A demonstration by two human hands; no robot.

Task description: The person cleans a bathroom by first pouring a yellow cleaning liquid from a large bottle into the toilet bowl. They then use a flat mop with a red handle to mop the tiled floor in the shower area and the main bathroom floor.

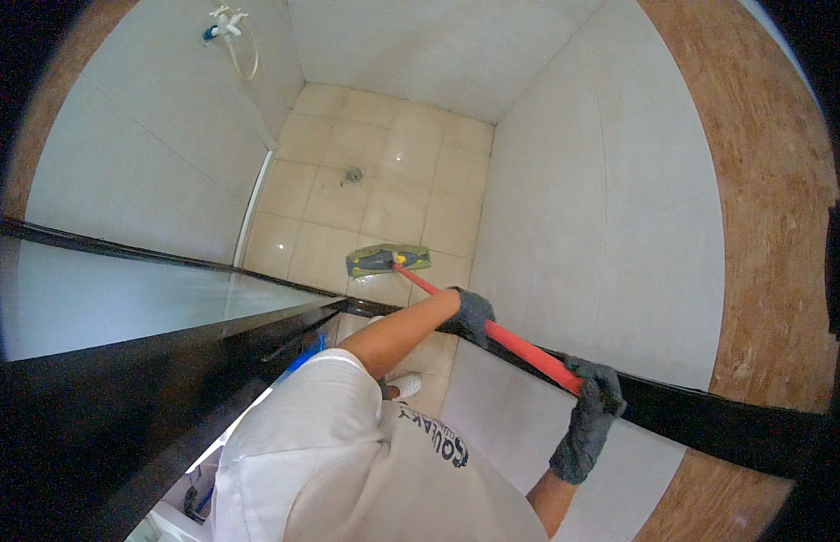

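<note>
A flat mop with a long red handle (532,355) slants from the lower right down to the floor. Its grey and yellow head with a green pad (389,259) lies on the beige tiles. My left hand (474,316), in a dark grey glove, is wrapped round the handle about midway. Higher up, close to the handle's top end, my right hand (594,397) grips it in a matching glove. Both hands are closed on the handle, and some fingers are hidden from this view.
Pale walls close in the tiled floor (384,194), with a round drain (354,175) in it. A black door frame sill (356,306) crosses below the mop head. A white tap with a hose (228,25) hangs on the left wall. A white shoe (405,387) shows beneath me.
</note>
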